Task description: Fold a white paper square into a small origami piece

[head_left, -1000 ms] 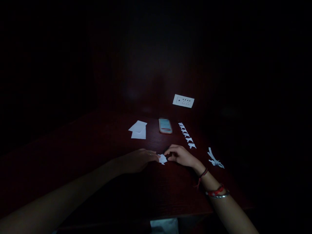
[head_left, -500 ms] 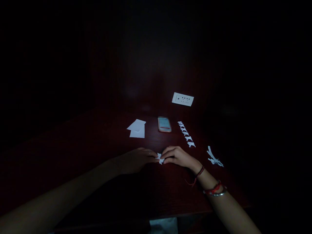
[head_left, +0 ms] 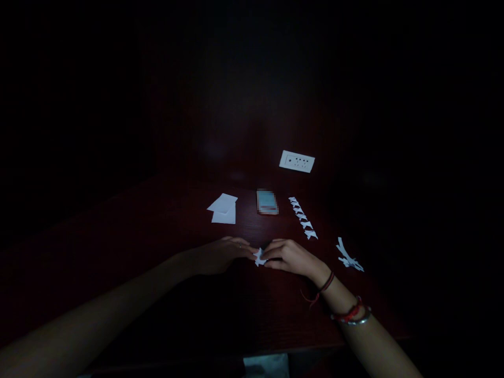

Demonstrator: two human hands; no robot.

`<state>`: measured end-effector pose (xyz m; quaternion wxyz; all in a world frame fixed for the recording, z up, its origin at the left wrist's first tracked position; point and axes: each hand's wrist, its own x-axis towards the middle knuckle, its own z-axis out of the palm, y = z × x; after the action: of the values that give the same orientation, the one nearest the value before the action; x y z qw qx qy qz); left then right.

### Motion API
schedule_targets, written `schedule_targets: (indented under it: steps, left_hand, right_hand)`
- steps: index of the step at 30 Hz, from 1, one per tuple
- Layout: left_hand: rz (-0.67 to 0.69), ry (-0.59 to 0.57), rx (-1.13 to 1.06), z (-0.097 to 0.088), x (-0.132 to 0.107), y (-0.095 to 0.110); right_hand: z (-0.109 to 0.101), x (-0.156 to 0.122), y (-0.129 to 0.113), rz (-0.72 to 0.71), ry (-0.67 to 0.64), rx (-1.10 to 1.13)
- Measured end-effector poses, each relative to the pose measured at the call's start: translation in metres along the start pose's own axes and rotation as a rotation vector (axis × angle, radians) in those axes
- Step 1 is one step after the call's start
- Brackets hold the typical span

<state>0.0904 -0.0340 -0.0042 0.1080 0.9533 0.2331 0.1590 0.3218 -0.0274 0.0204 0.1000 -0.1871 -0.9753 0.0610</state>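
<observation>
Small white paper piece point(head_left: 260, 256), jagged folded outline, crumpled-looking, lying low on the dark red desk point(head_left: 157, 231) near its middle front. I am pinching it from both sides: my left hand point(head_left: 220, 255) is lying palm down, fingertips meeting the paper's left edge, a ring showing on one finger. My right hand point(head_left: 289, 256) is curling its fingers onto the right edge, grip narrow on the paper, wrist wearing a dark cord, red band and metal bangle point(head_left: 352, 315). Both forearms are stretching forward over the desk. Beyond: white paper sheets point(head_left: 224, 209), a blurred card-like object point(head_left: 266, 202), a row of cut paper shapes point(head_left: 302, 218), paper scraps point(head_left: 348, 256) at right, wall socket plate point(head_left: 296, 161).
</observation>
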Motion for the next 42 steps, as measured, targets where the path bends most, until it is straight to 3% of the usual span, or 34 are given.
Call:
schedule_targets:
  steps: [15, 29, 42]
  left_hand:
    - [0.001, 0.031, -0.079, 0.002, 0.002, -0.008]
    - [-0.056, 0.022, 0.025, -0.002, 0.005, 0.011]
    - [-0.042, 0.017, 0.064, 0.004, 0.004, 0.01]
  right_hand:
    - [0.004, 0.001, -0.002, -0.04, 0.018, -0.25]
    - [0.014, 0.007, -0.003, 0.112, 0.118, 0.039]
    - [0.016, 0.002, -0.004, 0.063, 0.142, 0.102]
